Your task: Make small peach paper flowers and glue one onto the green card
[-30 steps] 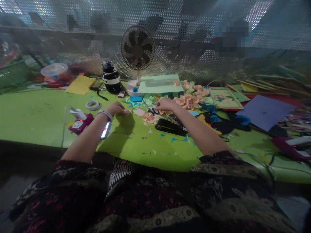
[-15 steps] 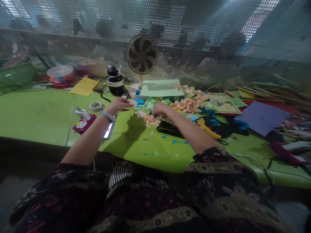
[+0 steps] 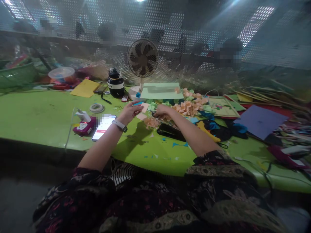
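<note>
In the head view my left hand (image 3: 130, 114), with a watch on its wrist, pinches a small peach paper piece (image 3: 145, 107) between thumb and fingers. Close to its right, my right hand (image 3: 162, 110) is closed on scissors (image 3: 153, 114); only part of a dark handle and a bit of blade show. The blades point toward the peach paper, but whether they touch it I cannot tell. Cut peach paper shapes (image 3: 152, 122) lie just below the hands. A heap of peach and green paper petals (image 3: 188, 107) spreads behind and right of my right hand.
A black stapler-like tool (image 3: 170, 132) lies under my right forearm. Left of my left arm are a lit phone (image 3: 103, 127), a purple power block (image 3: 84, 127) and a tape roll (image 3: 96, 107). A fan (image 3: 143, 59), black jar (image 3: 116, 84) and green sheet (image 3: 161, 90) stand behind.
My left hand has moved right with the peach paper, closer to the scissors, uncovering the phone. My right hand stays nearly in place. The view has tilted slightly.
</note>
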Demonstrator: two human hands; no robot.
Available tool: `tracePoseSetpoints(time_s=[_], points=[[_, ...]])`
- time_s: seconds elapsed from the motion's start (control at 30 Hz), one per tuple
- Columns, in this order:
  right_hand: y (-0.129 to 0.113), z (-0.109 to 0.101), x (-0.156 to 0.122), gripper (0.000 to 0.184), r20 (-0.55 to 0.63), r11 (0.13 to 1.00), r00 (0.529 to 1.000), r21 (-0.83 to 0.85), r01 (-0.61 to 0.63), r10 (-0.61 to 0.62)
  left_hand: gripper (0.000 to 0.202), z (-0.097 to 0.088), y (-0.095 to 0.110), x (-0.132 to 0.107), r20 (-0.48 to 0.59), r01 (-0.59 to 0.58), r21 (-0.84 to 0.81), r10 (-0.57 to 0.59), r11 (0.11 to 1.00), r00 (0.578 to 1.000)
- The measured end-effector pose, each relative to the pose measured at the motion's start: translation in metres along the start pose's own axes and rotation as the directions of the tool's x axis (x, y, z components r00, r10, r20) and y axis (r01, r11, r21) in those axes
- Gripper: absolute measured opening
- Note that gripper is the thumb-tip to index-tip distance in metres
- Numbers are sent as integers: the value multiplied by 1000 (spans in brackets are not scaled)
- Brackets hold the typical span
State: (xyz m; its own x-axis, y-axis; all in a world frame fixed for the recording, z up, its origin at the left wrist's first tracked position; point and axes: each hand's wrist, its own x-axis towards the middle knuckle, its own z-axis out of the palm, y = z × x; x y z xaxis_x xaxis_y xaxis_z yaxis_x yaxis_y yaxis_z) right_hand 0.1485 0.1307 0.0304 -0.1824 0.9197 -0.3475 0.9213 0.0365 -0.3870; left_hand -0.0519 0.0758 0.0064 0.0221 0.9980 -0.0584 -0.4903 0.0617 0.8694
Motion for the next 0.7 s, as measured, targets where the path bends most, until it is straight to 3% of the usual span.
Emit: tracePoseSetpoints(time_s=[0.17,0.33,0.4,0.53,0.6,0.7], points=[[15,-9,-17,26,17,960,1000,279,-18,14,38,12,-3,-2,2,-17,-62,18,998,1000],[38,-15,-40,19,-31,828,999,560,39,-26,37,25,-8,-6,-32,-41,-90,38,995,999],[44,-11,-50,15,-101,700,993,705,116,-63,39,30,-11,-7,-18,-49,-92,48,995,999],[43,6,-62,29,-229,280,971,930,240,-71,44,40,-18,-12,40,-61,-90,65,994,997],[39,15,-64,42,-320,201,947,926,320,-34,45,43,-23,-16,49,-71,-80,75,994,996],[33,25,-64,56,-448,202,894,874,442,-17,47,45,-29,-22,55,-85,-61,89,994,995]])
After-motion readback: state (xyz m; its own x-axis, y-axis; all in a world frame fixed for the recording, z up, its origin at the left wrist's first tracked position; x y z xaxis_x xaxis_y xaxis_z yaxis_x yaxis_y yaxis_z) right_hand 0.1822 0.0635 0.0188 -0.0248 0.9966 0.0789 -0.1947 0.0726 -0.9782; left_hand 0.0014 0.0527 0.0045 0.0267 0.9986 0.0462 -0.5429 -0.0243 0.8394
